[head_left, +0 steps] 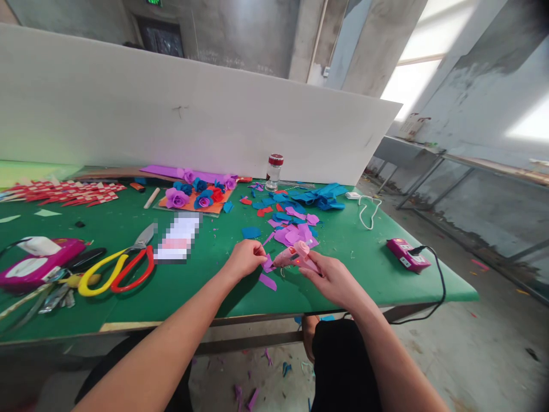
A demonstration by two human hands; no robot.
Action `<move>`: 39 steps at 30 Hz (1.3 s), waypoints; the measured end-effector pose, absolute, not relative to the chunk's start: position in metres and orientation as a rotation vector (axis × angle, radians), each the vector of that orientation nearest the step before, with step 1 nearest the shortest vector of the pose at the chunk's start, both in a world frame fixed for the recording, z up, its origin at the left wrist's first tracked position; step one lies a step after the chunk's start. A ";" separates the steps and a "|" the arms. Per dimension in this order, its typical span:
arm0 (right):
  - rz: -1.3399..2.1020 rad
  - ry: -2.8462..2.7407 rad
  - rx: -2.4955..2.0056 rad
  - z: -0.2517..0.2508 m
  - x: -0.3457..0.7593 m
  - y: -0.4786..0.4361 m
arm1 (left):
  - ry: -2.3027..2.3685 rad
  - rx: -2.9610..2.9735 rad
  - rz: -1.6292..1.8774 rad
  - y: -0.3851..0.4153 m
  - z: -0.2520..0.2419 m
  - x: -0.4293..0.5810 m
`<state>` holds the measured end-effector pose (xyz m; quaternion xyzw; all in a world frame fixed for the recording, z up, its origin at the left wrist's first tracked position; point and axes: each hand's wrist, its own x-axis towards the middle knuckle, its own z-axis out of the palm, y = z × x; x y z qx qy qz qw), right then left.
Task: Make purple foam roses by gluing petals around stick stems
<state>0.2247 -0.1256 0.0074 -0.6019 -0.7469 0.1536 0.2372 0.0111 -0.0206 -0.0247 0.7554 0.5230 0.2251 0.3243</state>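
My right hand point(328, 277) is wrapped round a pink hot glue gun point(295, 256), its nozzle pointing left. A small red light glows on its side. Between the fingertips of my left hand point(247, 258) is a purple paper piece point(268, 264), pinched right by the nozzle; whether the two touch I cannot tell. Just below lies a loose purple strip point(268, 282) on the green tabletop point(193, 297). Behind the glue gun, purple petal-shaped pieces point(295, 234) are heaped, with blue paper pieces point(321, 197) farther back.
Scissors point(128, 263) with yellow and red handles lie at left, near a magenta power box point(47, 266). Finished paper flowers point(201, 194) sit at the back. A glass jar point(274, 171) stands before the white board point(193, 109). Another corded magenta box point(407, 256) is at right.
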 end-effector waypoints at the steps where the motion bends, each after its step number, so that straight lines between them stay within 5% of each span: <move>1: 0.421 -2.049 -1.650 0.007 0.225 -0.125 | 1.370 1.982 0.591 -0.021 -0.024 0.011; 39: 0.457 -2.016 -1.653 0.004 0.224 -0.124 | 1.360 1.968 0.625 -0.020 -0.027 0.011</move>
